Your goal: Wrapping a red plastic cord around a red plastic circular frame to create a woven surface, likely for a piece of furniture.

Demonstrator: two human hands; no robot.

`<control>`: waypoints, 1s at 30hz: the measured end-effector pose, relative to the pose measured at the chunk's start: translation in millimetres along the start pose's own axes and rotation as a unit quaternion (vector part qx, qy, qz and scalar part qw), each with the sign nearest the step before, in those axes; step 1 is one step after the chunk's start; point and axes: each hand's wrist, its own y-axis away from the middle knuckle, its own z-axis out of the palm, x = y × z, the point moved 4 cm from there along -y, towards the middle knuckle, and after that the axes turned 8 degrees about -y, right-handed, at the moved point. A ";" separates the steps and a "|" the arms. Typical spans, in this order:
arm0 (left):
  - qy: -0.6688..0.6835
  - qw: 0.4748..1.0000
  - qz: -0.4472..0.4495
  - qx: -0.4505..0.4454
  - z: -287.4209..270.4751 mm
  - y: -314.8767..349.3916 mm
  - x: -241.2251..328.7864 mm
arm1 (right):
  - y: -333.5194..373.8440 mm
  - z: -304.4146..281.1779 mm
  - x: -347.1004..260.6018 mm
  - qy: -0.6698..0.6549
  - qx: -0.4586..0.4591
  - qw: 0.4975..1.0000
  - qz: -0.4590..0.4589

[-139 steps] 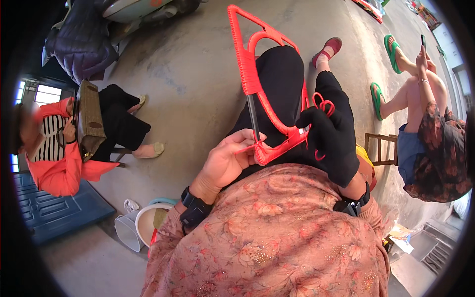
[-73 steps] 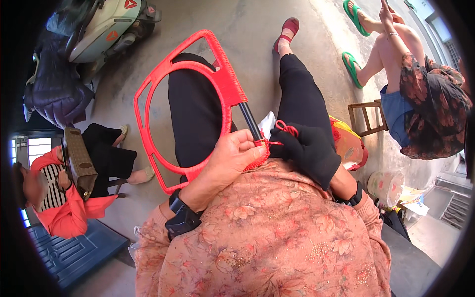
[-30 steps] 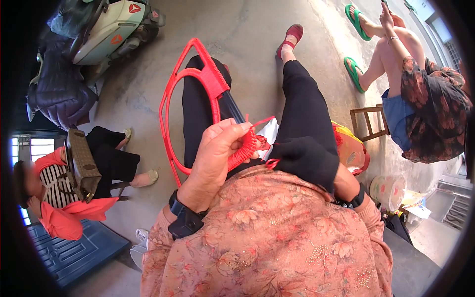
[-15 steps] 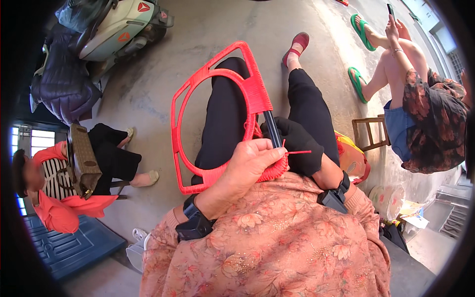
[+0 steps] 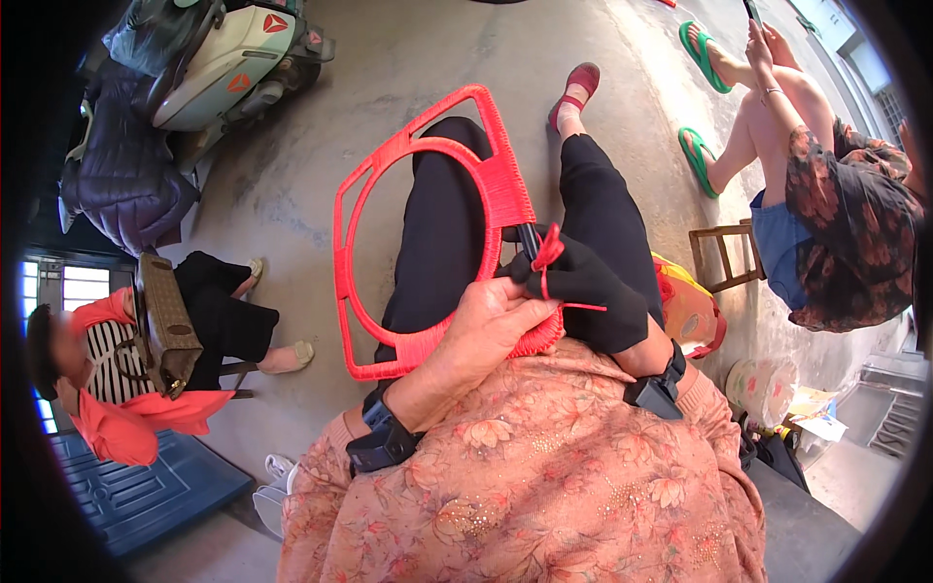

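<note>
A squarish frame [image 5: 506,187] with a large round opening lies across my lap, tightly wound in red cord. One short stretch of its right side is a bare black bar [image 5: 528,238]. My left hand [image 5: 486,325], bare, is closed at the frame's near right corner, thumb and fingers pinching beside the wound part. My right hand [image 5: 595,299], in a black glove, is closed next to the bare bar on a small bundle of red cord [image 5: 550,249]. A loose cord end [image 5: 585,307] sticks out rightward below the gloved fingers. The gloved fingertips are partly hidden.
A seated person with a brown handbag [image 5: 167,316] is at the left, near a scooter [image 5: 228,73]. Another person in green flip-flops [image 5: 702,160] sits at the right. A red and yellow bag [image 5: 692,316] stands beside my right leg.
My gloved hand has brought the cord bundle from behind the bar up to its near right side, over the glove. My left hand has barely shifted along the frame.
</note>
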 end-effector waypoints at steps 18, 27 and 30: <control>-0.003 0.999 -0.037 0.001 -8.5 4.0 6.6 | 67.6 -89.3 -8.2 0.200 0.260 0.945 0.006; 0.020 0.999 -0.036 0.003 -13.7 1.8 0.0 | 134.1 -176.9 14.2 -0.483 0.226 0.814 -0.231; 0.031 0.999 -0.041 -0.005 -12.2 2.3 2.8 | 166.8 -199.0 19.8 -0.484 0.211 0.812 -0.247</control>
